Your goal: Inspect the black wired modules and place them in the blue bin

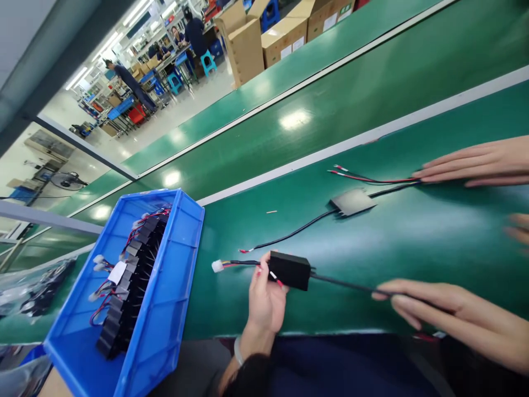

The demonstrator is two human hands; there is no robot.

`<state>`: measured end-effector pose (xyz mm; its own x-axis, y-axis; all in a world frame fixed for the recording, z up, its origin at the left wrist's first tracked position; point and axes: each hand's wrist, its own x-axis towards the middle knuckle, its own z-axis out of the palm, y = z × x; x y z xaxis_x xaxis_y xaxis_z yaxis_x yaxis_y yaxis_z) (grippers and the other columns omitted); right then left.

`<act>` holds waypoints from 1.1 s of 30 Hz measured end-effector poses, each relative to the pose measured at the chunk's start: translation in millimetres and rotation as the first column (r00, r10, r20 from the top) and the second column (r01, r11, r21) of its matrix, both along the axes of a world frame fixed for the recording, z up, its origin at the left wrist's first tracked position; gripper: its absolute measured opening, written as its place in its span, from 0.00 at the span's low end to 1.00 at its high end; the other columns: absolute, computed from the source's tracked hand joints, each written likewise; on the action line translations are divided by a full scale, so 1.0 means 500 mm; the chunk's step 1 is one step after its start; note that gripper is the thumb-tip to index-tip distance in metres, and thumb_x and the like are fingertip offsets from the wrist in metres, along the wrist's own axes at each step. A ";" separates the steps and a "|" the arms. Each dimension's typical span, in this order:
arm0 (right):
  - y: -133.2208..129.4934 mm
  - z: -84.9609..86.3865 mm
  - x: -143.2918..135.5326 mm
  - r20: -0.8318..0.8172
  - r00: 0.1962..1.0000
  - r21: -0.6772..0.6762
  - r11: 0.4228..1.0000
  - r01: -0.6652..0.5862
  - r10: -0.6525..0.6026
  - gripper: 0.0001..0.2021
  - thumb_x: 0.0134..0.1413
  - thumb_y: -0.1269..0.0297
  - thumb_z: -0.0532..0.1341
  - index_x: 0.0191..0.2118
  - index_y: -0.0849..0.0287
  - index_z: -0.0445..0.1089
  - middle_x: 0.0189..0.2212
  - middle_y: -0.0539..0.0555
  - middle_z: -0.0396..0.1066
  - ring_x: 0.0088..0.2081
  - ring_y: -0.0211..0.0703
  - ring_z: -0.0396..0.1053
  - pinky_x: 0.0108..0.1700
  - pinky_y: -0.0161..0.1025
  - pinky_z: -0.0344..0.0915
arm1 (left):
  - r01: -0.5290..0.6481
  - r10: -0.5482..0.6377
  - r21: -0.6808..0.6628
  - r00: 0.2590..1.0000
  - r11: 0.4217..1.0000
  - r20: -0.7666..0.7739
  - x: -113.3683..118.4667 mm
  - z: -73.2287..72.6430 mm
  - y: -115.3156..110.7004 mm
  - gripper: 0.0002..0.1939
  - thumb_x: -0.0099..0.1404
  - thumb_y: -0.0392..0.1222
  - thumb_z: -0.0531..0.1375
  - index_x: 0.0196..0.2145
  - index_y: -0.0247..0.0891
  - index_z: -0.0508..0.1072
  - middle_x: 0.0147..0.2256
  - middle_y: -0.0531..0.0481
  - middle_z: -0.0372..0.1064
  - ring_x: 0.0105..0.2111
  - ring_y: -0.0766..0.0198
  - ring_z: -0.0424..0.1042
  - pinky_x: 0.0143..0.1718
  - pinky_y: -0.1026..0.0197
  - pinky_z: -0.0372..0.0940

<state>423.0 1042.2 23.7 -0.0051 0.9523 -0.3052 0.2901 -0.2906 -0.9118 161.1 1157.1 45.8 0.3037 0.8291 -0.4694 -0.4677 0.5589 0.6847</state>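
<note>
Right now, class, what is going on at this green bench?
The person's left hand holds a black box module above the green belt, while the right hand pinches its black cable. A second module lies flat on the belt, and another person's hand rests on its red wires. A blue bin of similar modules sits at the left.

Left hand (pixel 264 298) grips black module (pixel 290 270); right hand (pixel 454 320) pinches its cable (pixel 343 283).

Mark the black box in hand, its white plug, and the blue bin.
black box (pixel 290 270), head view, middle of its top face
white plug (pixel 217 266), head view, plug body
blue bin (pixel 176 286), head view, bare right inner wall
</note>
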 end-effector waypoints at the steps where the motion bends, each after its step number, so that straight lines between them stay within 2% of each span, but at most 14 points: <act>1: 0.000 0.002 -0.006 -0.001 0.999 -0.008 0.999 -0.042 0.042 0.18 0.55 0.38 0.58 0.40 0.37 0.80 0.29 0.60 0.75 0.36 0.60 0.74 0.41 0.57 0.74 | -0.021 0.023 0.031 0.998 0.999 -0.063 -0.004 0.000 0.007 0.24 0.56 0.61 0.69 0.40 0.38 0.78 0.40 0.46 0.77 0.42 0.60 0.74 0.43 0.61 0.68; 4: 0.028 0.026 -0.052 -0.050 0.986 0.019 0.988 -0.155 0.156 0.20 0.57 0.40 0.57 0.44 0.43 0.79 0.42 0.60 0.78 0.46 0.60 0.74 0.53 0.58 0.70 | 0.045 -0.003 0.133 0.953 0.990 -0.303 -0.016 0.012 0.039 0.31 0.55 0.72 0.63 0.28 0.36 0.76 0.24 0.51 0.70 0.27 0.66 0.68 0.30 0.65 0.63; 7: 0.085 0.052 -0.131 -0.260 0.938 0.074 0.973 -0.217 0.229 0.20 0.59 0.41 0.58 0.49 0.44 0.75 0.41 0.55 0.78 0.37 0.50 0.74 0.43 0.50 0.73 | 0.303 -0.113 0.255 0.817 0.918 -0.566 -0.014 0.044 0.075 0.35 0.60 0.75 0.55 0.24 0.36 0.74 0.20 0.52 0.65 0.22 0.67 0.63 0.25 0.64 0.57; 10: 0.137 0.048 -0.214 -0.452 0.848 0.117 0.961 -0.250 0.276 0.15 0.53 0.43 0.64 0.43 0.41 0.73 0.35 0.47 0.76 0.29 0.40 0.71 0.31 0.40 0.69 | 0.556 -0.168 0.339 0.670 0.759 -0.723 0.004 0.081 0.102 0.33 0.66 0.70 0.52 0.27 0.36 0.75 0.23 0.51 0.66 0.24 0.66 0.65 0.28 0.64 0.59; 12: 0.158 0.030 -0.255 -0.523 0.824 0.098 0.976 -0.194 0.216 0.15 0.53 0.44 0.64 0.40 0.47 0.73 0.31 0.46 0.75 0.25 0.36 0.70 0.25 0.34 0.64 | 0.632 -0.223 0.345 0.644 0.694 -0.732 0.014 0.097 0.112 0.31 0.68 0.68 0.51 0.29 0.37 0.75 0.24 0.51 0.67 0.25 0.66 0.66 0.29 0.64 0.60; 14: 0.169 0.009 -0.278 -0.587 0.794 0.086 0.987 -0.137 0.161 0.14 0.53 0.46 0.65 0.39 0.48 0.73 0.30 0.45 0.76 0.23 0.35 0.70 0.22 0.32 0.63 | 0.653 -0.270 0.344 0.652 0.674 -0.709 0.014 0.102 0.118 0.29 0.70 0.66 0.50 0.34 0.37 0.75 0.27 0.50 0.70 0.26 0.66 0.66 0.29 0.64 0.61; 17: 0.172 -0.009 -0.282 -0.662 0.738 0.106 0.991 -0.077 0.129 0.09 0.50 0.46 0.68 0.36 0.40 0.75 0.29 0.41 0.77 0.24 0.38 0.73 0.22 0.33 0.65 | 0.627 -0.259 0.371 0.686 0.685 -0.680 -0.008 0.084 0.121 0.26 0.70 0.63 0.52 0.46 0.39 0.75 0.40 0.46 0.75 0.34 0.64 0.70 0.36 0.64 0.65; 19: 0.173 -0.008 -0.273 -0.683 0.728 0.094 0.996 -0.001 0.065 0.10 0.52 0.46 0.67 0.39 0.40 0.76 0.31 0.45 0.78 0.29 0.43 0.76 0.25 0.36 0.67 | 0.603 -0.240 0.397 0.711 0.692 -0.661 -0.028 0.060 0.117 0.27 0.69 0.62 0.55 0.52 0.39 0.74 0.47 0.44 0.74 0.42 0.61 0.71 0.44 0.63 0.66; 21: 0.180 -0.002 -0.260 -0.677 0.736 0.087 0.992 0.095 -0.011 0.11 0.56 0.47 0.64 0.42 0.42 0.76 0.35 0.49 0.79 0.35 0.47 0.78 0.29 0.39 0.70 | 0.603 -0.277 0.390 0.727 0.696 -0.628 -0.044 0.035 0.110 0.29 0.68 0.63 0.57 0.54 0.37 0.73 0.49 0.42 0.74 0.44 0.59 0.72 0.47 0.61 0.67; 24: 0.200 -0.004 -0.249 -0.660 0.750 0.125 0.977 0.170 -0.045 0.11 0.57 0.48 0.64 0.42 0.43 0.76 0.34 0.49 0.77 0.36 0.46 0.78 0.35 0.42 0.72 | 0.587 -0.308 0.355 0.742 0.727 -0.595 -0.052 0.011 0.103 0.30 0.67 0.63 0.57 0.55 0.35 0.71 0.43 0.42 0.75 0.35 0.62 0.72 0.35 0.63 0.69; 27: 0.223 -0.020 -0.253 -0.643 0.765 0.170 0.980 0.107 0.028 0.10 0.55 0.48 0.65 0.39 0.44 0.76 0.29 0.46 0.74 0.29 0.40 0.74 0.36 0.43 0.72 | 0.549 -0.289 0.350 0.766 0.759 -0.575 -0.051 0.004 0.116 0.32 0.66 0.65 0.58 0.53 0.34 0.70 0.35 0.46 0.74 0.24 0.68 0.69 0.24 0.68 0.65; 29: 0.239 -0.021 -0.260 -0.601 0.796 0.215 0.974 0.069 0.076 0.10 0.53 0.48 0.65 0.36 0.45 0.75 0.27 0.45 0.72 0.26 0.38 0.71 0.36 0.42 0.73 | 0.545 -0.308 0.342 0.777 0.766 -0.549 -0.049 -0.001 0.137 0.32 0.65 0.67 0.58 0.50 0.35 0.71 0.30 0.49 0.73 0.16 0.75 0.63 0.18 0.71 0.56; 31: 0.260 0.007 -0.252 -0.546 0.828 0.287 0.957 0.044 0.126 0.12 0.50 0.45 0.64 0.32 0.46 0.74 0.22 0.44 0.68 0.22 0.37 0.67 0.31 0.39 0.71 | 0.530 -0.303 0.326 0.782 0.783 -0.545 -0.049 -0.010 0.160 0.33 0.61 0.70 0.60 0.45 0.35 0.74 0.24 0.53 0.69 0.11 0.79 0.54 0.13 0.71 0.48; 33: 0.290 0.073 -0.207 -0.455 0.877 0.390 0.920 0.038 0.156 0.17 0.47 0.40 0.63 0.31 0.48 0.73 0.20 0.44 0.65 0.19 0.36 0.64 0.24 0.36 0.68 | 0.481 -0.227 0.330 0.782 0.813 -0.580 -0.049 -0.020 0.179 0.34 0.55 0.73 0.63 0.39 0.37 0.76 0.20 0.55 0.66 0.13 0.75 0.58 0.15 0.70 0.55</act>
<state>319.6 1187.1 60.4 -0.1143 0.9850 0.1289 -0.1935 0.1052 -0.9755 136.3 1246.8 35.7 0.4498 0.8567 -0.2526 0.1744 0.1932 0.9655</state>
